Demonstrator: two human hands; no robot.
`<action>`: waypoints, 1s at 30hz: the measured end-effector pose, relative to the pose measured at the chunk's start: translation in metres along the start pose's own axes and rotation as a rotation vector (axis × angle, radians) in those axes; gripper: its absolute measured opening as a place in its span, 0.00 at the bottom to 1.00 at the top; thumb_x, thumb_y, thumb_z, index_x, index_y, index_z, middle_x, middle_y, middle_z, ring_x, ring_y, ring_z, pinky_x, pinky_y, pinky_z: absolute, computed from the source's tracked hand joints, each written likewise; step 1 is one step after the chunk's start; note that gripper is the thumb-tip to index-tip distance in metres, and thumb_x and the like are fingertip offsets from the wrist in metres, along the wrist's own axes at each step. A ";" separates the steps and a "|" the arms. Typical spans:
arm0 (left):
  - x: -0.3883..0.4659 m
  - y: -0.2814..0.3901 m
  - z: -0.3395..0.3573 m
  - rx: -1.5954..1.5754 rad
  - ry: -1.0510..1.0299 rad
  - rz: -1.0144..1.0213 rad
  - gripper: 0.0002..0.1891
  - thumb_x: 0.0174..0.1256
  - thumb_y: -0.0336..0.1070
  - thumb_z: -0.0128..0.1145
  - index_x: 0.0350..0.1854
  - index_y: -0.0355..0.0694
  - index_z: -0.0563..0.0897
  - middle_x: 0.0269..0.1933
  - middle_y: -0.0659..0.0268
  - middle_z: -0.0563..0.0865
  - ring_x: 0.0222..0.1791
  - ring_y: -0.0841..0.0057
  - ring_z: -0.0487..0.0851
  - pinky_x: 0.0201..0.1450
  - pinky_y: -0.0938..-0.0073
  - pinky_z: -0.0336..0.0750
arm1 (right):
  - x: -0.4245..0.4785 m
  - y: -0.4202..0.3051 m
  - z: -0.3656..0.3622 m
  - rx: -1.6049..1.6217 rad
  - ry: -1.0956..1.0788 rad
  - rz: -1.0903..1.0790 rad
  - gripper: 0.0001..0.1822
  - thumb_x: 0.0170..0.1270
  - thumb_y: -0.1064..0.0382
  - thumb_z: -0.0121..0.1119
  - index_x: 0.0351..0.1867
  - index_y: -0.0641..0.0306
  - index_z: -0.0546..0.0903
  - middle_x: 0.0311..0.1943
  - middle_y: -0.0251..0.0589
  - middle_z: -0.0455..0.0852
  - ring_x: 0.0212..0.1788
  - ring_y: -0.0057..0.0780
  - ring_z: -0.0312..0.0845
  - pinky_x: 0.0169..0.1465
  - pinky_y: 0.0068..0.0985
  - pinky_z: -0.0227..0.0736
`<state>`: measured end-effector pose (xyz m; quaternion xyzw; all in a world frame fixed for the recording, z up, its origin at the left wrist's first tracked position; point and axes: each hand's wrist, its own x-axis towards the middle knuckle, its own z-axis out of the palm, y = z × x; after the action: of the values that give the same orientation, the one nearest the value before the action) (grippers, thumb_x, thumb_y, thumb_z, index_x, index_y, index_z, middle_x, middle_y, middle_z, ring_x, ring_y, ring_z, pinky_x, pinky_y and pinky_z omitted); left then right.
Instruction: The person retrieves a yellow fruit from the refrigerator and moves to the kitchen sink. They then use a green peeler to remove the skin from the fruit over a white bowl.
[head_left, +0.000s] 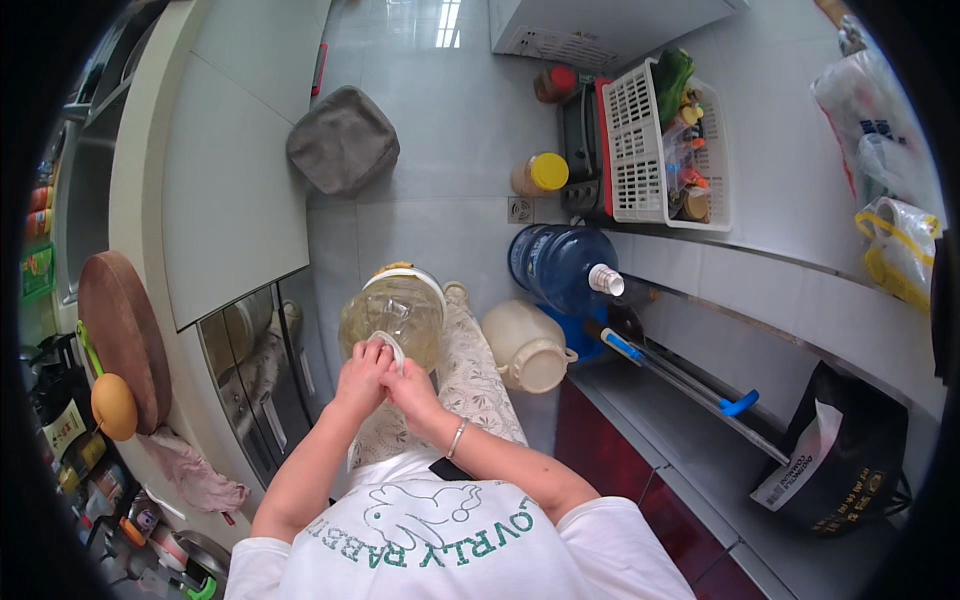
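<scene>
My left hand (365, 375) and my right hand (409, 388) meet in front of my lap, both closed on a pale ring-like strip (392, 346), perhaps plastic or cloth. Just beyond them is a large clear container (420, 319) with a white rim and yellowish contents. Something orange-yellow shows at the container's far edge. My fingers partly cover the strip, and its lower end is hidden. A bracelet is on my right wrist.
A grey covered stool (345, 141) stands ahead. To the right are a blue water bottle (559, 262), a cream plastic jug (525, 337), a yellow-lidded jar (549, 172) and a white basket (637, 142). Cabinets (232, 165) and a round wooden board (120, 337) flank the left.
</scene>
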<state>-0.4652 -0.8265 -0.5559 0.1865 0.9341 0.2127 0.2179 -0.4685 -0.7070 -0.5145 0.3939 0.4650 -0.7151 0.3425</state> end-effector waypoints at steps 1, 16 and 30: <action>0.002 0.004 0.001 -0.005 0.006 0.000 0.16 0.57 0.35 0.56 0.47 0.35 0.75 0.55 0.59 0.74 0.55 0.59 0.72 0.45 0.64 0.79 | -0.002 -0.004 -0.003 0.017 0.001 0.000 0.06 0.55 0.70 0.56 0.33 0.60 0.70 0.23 0.29 0.72 0.21 0.16 0.63 0.24 0.18 0.58; 0.023 0.029 0.011 0.147 -0.186 0.023 0.20 0.50 0.37 0.59 0.47 0.38 0.77 0.51 0.58 0.74 0.51 0.57 0.72 0.40 0.68 0.82 | -0.001 0.006 -0.032 0.066 0.071 0.025 0.06 0.59 0.70 0.57 0.30 0.59 0.71 0.23 0.27 0.72 0.22 0.15 0.64 0.26 0.17 0.59; 0.032 0.018 0.004 -0.017 -0.199 0.039 0.17 0.45 0.38 0.59 0.40 0.40 0.78 0.45 0.61 0.74 0.47 0.59 0.72 0.34 0.67 0.81 | -0.008 -0.019 -0.013 0.149 0.134 0.100 0.05 0.58 0.71 0.56 0.29 0.61 0.71 0.22 0.29 0.72 0.22 0.16 0.65 0.25 0.18 0.60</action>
<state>-0.4848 -0.7963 -0.5614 0.2229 0.9023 0.2050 0.3068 -0.4781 -0.6877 -0.5034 0.4880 0.4120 -0.7018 0.3157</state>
